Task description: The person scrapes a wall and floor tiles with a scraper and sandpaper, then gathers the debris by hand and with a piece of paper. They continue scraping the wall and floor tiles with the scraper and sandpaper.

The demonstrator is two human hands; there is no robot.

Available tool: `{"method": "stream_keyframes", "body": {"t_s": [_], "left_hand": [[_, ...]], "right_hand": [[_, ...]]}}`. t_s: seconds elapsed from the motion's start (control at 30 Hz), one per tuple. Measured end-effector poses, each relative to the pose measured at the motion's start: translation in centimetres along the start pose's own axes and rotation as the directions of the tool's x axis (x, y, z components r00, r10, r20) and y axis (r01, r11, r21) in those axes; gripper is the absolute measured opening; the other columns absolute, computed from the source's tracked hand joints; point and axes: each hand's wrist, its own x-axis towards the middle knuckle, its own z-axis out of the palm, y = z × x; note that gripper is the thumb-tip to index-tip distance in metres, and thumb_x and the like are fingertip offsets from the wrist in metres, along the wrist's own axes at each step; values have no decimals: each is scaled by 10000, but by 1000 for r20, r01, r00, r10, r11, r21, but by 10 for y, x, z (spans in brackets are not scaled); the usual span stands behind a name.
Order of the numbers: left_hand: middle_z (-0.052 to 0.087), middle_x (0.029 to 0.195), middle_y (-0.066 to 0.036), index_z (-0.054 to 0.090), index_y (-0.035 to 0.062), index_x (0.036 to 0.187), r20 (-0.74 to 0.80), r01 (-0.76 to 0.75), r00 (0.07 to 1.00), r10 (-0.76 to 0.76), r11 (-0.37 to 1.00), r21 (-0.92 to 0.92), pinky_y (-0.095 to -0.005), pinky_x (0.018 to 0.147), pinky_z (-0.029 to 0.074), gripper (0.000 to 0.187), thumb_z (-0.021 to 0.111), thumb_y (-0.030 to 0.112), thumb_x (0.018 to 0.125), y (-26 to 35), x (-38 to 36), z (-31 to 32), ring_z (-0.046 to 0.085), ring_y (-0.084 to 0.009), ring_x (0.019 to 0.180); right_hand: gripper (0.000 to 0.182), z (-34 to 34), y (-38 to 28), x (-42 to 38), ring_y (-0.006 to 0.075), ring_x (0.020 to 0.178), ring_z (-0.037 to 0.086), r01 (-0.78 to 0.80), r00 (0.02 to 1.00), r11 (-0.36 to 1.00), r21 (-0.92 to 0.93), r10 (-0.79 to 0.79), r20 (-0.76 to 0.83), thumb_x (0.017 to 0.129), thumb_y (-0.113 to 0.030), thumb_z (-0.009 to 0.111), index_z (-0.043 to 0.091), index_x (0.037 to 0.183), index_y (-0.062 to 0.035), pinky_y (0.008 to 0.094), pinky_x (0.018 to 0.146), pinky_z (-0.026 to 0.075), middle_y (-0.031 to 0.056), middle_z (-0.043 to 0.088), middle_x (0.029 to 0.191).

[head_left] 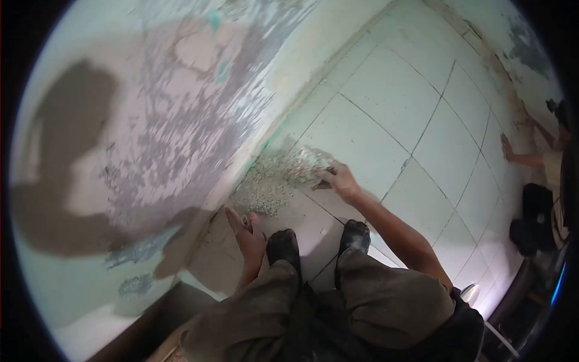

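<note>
A heap of grey, crumbly debris (265,186) lies on the tiled floor against the foot of the wall. At its right side is my right hand (341,180), with fingers bent round the edge of something blurred and pale that I cannot make out. A lighter, lumpy mass (309,161) sits just beyond those fingers. My left hand (247,234) is low by the wall, at the near left of the heap, with thumb and fingers apart. A small ring-like shape (245,221) shows at its fingers.
The wall (175,120) at left has peeling, scraped paint. My dark-socked feet (283,246) stand close to the heap. Large pale tiles (386,120) stretch away to the right. Another person's hand (506,146) rests on the floor at the far right, near dark objects (534,220).
</note>
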Motion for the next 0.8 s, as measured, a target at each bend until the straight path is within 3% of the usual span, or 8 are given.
{"method": "stream_keyframes", "body": {"t_s": [0.13, 0.3, 0.43, 0.5, 0.6, 0.63, 0.73, 0.8], "left_hand": [[173, 1453, -295, 169, -100, 1391, 1, -28, 1000, 28, 999, 35, -393, 1098, 198, 676, 512, 229, 910, -10, 4, 2, 123, -375, 1384], [176, 1457, -287, 163, -97, 1395, 54, -89, 994, 90, 996, -20, -404, 1119, 114, 672, 504, 204, 900, -6, 5, 0, 132, -381, 1380], [170, 1455, -293, 151, -95, 1398, 69, -91, 993, 91, 996, -6, -405, 1119, 115, 681, 503, 204, 898, -8, 7, -1, 135, -382, 1379], [155, 1480, -247, 121, -7, 1436, 54, -127, 991, 123, 989, 73, -377, 1034, 309, 662, 492, 196, 927, -23, 8, 2, 442, -279, 1215], [250, 1445, -245, 127, -10, 1433, 67, -65, 996, 64, 998, 15, -359, 1016, 328, 652, 488, 192, 929, -14, 7, -3, 546, -229, 1010], [250, 1445, -245, 127, -10, 1433, 67, -78, 995, 77, 997, 11, -359, 1016, 328, 652, 488, 192, 929, -15, 6, -5, 546, -229, 1010], [362, 1377, -235, 153, -1, 1432, 65, -43, 997, 43, 999, 0, -346, 946, 390, 636, 493, 183, 927, -9, 10, -8, 547, -191, 863], [313, 1392, -266, 237, -44, 1389, 134, 66, 990, -32, 965, -256, -406, 1010, 331, 636, 529, 232, 897, 9, 7, -17, 374, -379, 1257]], "right_hand": [[319, -15, -5, -5, 195, 921, 619, -39, 997, 995, -94, 33, -73, 894, -82, 543, 508, 1189, 33, 346, 790, 552, 106, 602, 1046], [247, -21, -13, -12, 189, 913, 623, -95, 993, 939, 332, 111, -31, 881, -91, 570, 551, 1081, 52, 323, 792, 536, 104, 619, 1018], [199, -13, -29, -16, 155, 841, 619, -96, 991, 937, 337, 123, -60, 874, -99, 584, 571, 1030, 25, 285, 730, 528, 74, 624, 956], [175, -12, -37, -17, 120, 760, 594, -80, 991, 954, 287, 108, -81, 871, -105, 590, 577, 1001, 12, 258, 668, 500, 44, 614, 892], [158, -14, -65, -31, 99, 730, 568, -39, 985, 970, 239, 77, -152, 869, -102, 590, 574, 982, 7, 240, 655, 474, 23, 597, 858], [231, -39, -49, -24, 166, 880, 601, 25, 993, 951, 309, 11, -113, 869, -102, 578, 557, 1023, 68, 273, 775, 488, 114, 615, 977], [236, -69, -77, -37, 181, 901, 596, 202, 973, 915, 348, -147, -178, 874, -110, 553, 553, 1032, 65, 289, 791, 476, 118, 612, 993], [227, -97, -94, -45, 184, 926, 587, 313, 935, 906, 284, -241, -260, 883, -115, 521, 557, 1035, 51, 311, 813, 467, 105, 607, 1021]]}}
